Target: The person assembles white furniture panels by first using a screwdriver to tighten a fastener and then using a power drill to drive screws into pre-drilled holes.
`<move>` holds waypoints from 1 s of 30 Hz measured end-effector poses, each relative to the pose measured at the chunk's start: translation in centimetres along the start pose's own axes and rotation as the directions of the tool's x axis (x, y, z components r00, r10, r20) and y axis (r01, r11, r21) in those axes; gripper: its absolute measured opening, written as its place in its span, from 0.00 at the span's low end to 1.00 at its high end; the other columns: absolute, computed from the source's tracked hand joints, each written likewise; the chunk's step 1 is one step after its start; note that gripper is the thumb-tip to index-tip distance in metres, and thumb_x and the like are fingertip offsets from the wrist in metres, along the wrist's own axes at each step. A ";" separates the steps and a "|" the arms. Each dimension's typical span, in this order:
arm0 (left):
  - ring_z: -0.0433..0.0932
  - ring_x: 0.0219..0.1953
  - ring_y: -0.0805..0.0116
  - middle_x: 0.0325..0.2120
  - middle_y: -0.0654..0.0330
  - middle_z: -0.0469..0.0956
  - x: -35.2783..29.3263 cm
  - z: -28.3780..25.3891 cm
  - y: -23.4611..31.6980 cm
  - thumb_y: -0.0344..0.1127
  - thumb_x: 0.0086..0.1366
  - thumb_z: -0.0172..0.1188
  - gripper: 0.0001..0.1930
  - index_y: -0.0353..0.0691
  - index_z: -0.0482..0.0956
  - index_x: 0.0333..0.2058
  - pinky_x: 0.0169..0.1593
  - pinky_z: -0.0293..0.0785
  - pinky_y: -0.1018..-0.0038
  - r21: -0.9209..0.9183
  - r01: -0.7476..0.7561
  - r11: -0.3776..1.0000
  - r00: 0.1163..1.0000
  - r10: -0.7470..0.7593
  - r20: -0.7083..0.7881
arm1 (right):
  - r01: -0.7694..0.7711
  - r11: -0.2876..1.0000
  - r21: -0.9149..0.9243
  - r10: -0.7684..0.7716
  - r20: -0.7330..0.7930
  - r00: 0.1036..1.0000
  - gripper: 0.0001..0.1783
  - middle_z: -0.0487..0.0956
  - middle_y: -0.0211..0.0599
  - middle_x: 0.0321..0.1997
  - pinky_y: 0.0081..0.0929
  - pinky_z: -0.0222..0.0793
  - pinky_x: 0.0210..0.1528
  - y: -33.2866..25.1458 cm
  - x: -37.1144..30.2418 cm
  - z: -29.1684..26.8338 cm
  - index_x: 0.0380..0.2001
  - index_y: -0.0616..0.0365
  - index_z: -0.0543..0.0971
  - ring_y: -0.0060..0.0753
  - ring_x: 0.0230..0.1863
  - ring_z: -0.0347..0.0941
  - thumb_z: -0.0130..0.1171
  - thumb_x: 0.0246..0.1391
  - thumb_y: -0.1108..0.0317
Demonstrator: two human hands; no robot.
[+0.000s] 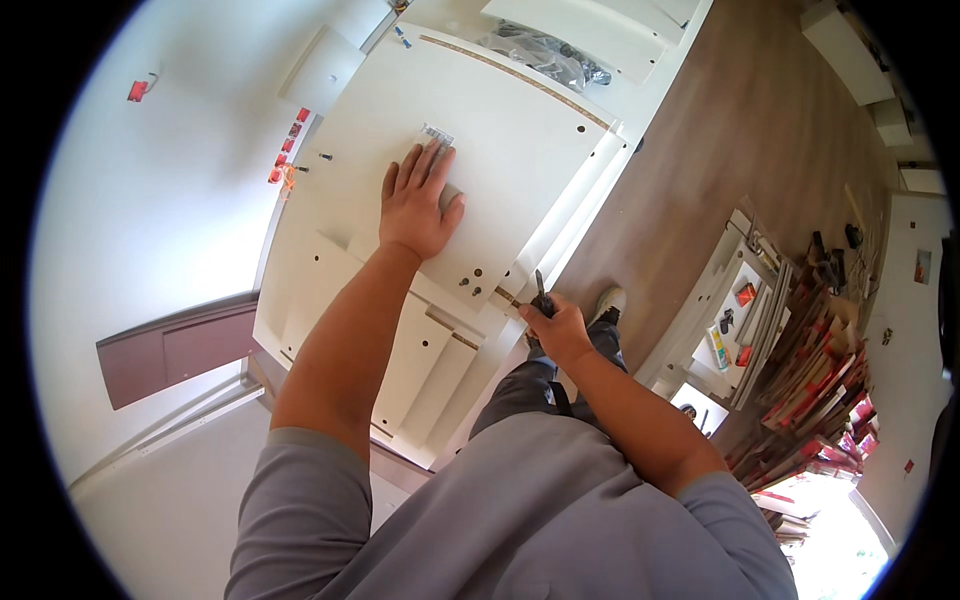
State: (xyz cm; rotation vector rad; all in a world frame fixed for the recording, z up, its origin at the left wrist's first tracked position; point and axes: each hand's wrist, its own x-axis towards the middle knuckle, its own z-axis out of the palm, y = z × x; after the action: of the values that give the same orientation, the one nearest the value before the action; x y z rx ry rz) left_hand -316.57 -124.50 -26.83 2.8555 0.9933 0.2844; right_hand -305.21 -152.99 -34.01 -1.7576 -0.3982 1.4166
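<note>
Head view, furniture assembly. Item one: large white panel, lying flat on stacked boards, long axis running from lower left to upper right of the picture, drilled holes along its near edge. Left hand lies open, palm down on the panel's middle, fingers spread toward a small clear packet just beyond the fingertips. Right hand is closed around a dark-handled tool, probably a screwdriver, its tip pointing up toward the panel's near edge beside small fittings. Judgement: firm downward pressure from the flat hand and a tool kept in line with the fitting would serve best. Also present: bag of hardware, wood floor, stacked parts at right.
</note>
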 end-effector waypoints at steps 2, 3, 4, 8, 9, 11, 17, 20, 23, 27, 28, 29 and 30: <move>0.56 0.75 0.50 0.74 0.59 0.61 0.1 0.0 0.0 0.48 0.69 0.57 0.34 0.51 0.63 0.72 0.76 0.48 0.49 0.001 -0.001 1.000 1.000 0.001 0.001 | 0.041 0.997 0.058 -0.040 -0.021 0.999 0.15 0.81 0.32 0.26 0.28 0.71 0.32 1.1 0.3 0.1 0.37 0.60 0.83 0.22 0.26 0.73 0.67 0.61 0.57; 0.56 0.75 0.50 0.74 0.59 0.61 0.1 0.0 0.0 0.48 0.69 0.57 0.34 0.51 0.63 0.72 0.76 0.48 0.49 0.005 0.001 1.000 1.000 -0.001 -0.001 | 0.076 0.993 0.096 -0.072 -0.042 0.996 0.14 0.81 0.32 0.26 0.27 0.71 0.32 1.8 0.3 0.1 0.37 0.60 0.83 0.21 0.26 0.73 0.66 0.61 0.59; 0.56 0.75 0.51 0.74 0.59 0.60 0.1 0.1 0.0 0.48 0.68 0.57 0.34 0.51 0.63 0.72 0.76 0.48 0.49 0.009 0.003 1.000 1.000 -0.003 -0.002 | 0.112 0.985 0.133 -0.104 -0.065 0.992 0.12 0.81 0.31 0.26 0.26 0.71 0.32 2.4 0.2 0.1 0.38 0.60 0.83 0.20 0.26 0.73 0.66 0.62 0.61; 0.56 0.76 0.52 0.74 0.60 0.60 0.0 0.1 0.1 0.48 0.68 0.58 0.34 0.51 0.63 0.72 0.77 0.47 0.50 0.014 0.011 1.000 1.000 -0.011 0.002 | 0.035 0.965 0.261 -0.021 -0.055 0.998 0.09 0.80 0.29 0.26 0.24 0.72 0.32 3.5 0.0 -0.7 0.40 0.60 0.84 0.19 0.28 0.75 0.63 0.62 0.66; 0.56 0.76 0.52 0.74 0.60 0.60 0.0 0.1 0.1 0.48 0.68 0.58 0.34 0.51 0.63 0.72 0.77 0.47 0.50 0.014 0.013 1.000 1.000 -0.013 0.005 | 0.042 0.967 0.253 -0.030 -0.052 0.998 0.09 0.80 0.29 0.26 0.24 0.71 0.32 3.5 -0.1 -0.7 0.40 0.60 0.84 0.19 0.28 0.75 0.63 0.62 0.66; 0.56 0.75 0.52 0.74 0.61 0.60 0.1 0.1 0.1 0.48 0.68 0.58 0.35 0.52 0.63 0.72 0.77 0.47 0.50 0.014 0.015 1.000 1.000 -0.016 0.012 | 0.032 0.972 0.234 -0.022 -0.045 0.999 0.10 0.79 0.28 0.26 0.24 0.71 0.32 3.6 -0.3 -0.8 0.40 0.60 0.84 0.19 0.27 0.75 0.63 0.62 0.65; 0.53 0.77 0.56 0.75 0.63 0.58 0.2 0.1 0.1 0.49 0.68 0.57 0.35 0.54 0.62 0.72 0.78 0.43 0.51 0.019 0.019 1.000 0.999 -0.020 0.035 | -0.085 0.983 0.164 0.095 -0.052 0.994 0.13 0.78 0.28 0.25 0.24 0.69 0.29 2.2 -1.3 -1.5 0.40 0.62 0.84 0.21 0.25 0.74 0.65 0.61 0.62; 0.53 0.77 0.55 0.75 0.63 0.58 0.1 0.0 0.2 0.48 0.68 0.57 0.35 0.54 0.62 0.72 0.78 0.43 0.51 0.023 0.017 1.000 0.999 -0.018 0.038 | -0.198 0.898 0.393 0.180 0.084 0.980 0.13 0.78 0.31 0.29 0.24 0.69 0.28 2.0 -1.9 -1.9 0.44 0.63 0.82 0.23 0.24 0.74 0.64 0.62 0.64; 0.53 0.77 0.55 0.75 0.63 0.58 0.3 0.3 0.3 0.48 0.68 0.57 0.35 0.54 0.62 0.73 0.78 0.43 0.51 0.034 0.017 0.999 0.998 -0.018 0.052 | -0.251 0.735 0.630 0.159 0.199 0.967 0.15 0.79 0.34 0.33 0.25 0.68 0.28 0.6 -2.1 -0.8 0.51 0.65 0.79 0.25 0.25 0.74 0.61 0.63 0.69; 0.52 0.77 0.56 0.75 0.62 0.58 0.2 0.4 0.3 0.46 0.69 0.56 0.34 0.52 0.61 0.73 0.78 0.43 0.51 0.046 0.015 0.999 0.998 -0.018 0.055 | -0.333 0.549 0.767 0.176 0.284 0.943 0.18 0.79 0.36 0.34 0.27 0.69 0.28 0.4 -1.6 -0.5 0.54 0.66 0.76 0.28 0.26 0.74 0.59 0.62 0.73; 0.52 0.77 0.56 0.75 0.62 0.58 0.2 0.5 0.2 0.46 0.69 0.56 0.34 0.52 0.61 0.73 0.78 0.44 0.51 0.043 0.008 0.999 0.999 -0.010 0.053 | -0.353 0.521 0.777 0.177 0.307 0.935 0.18 0.79 0.36 0.34 0.28 0.69 0.28 0.7 -1.7 -0.4 0.54 0.66 0.76 0.29 0.26 0.74 0.59 0.62 0.73; 0.52 0.77 0.56 0.75 0.62 0.58 0.2 0.4 0.2 0.46 0.69 0.56 0.34 0.52 0.61 0.73 0.78 0.44 0.51 0.041 0.001 0.999 0.999 -0.003 0.051 | -0.373 0.494 0.785 0.178 0.329 0.927 0.18 0.79 0.36 0.34 0.28 0.69 0.28 1.0 -1.7 -0.4 0.54 0.66 0.76 0.29 0.26 0.74 0.59 0.62 0.73; 0.52 0.77 0.56 0.75 0.61 0.58 0.2 0.5 0.2 0.46 0.69 0.56 0.34 0.52 0.61 0.73 0.78 0.44 0.51 0.037 -0.004 0.999 0.999 0.002 0.050 | -0.374 0.506 0.777 0.166 0.338 0.927 0.18 0.79 0.36 0.34 0.29 0.69 0.28 1.3 -1.8 -0.3 0.54 0.65 0.76 0.29 0.26 0.74 0.59 0.62 0.73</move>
State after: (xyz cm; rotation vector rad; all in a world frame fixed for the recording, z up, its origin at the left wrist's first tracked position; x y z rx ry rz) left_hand -316.24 -124.52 -27.27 2.8822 0.9962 0.1963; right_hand -305.84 -155.14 -33.82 -0.8654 0.4521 1.6396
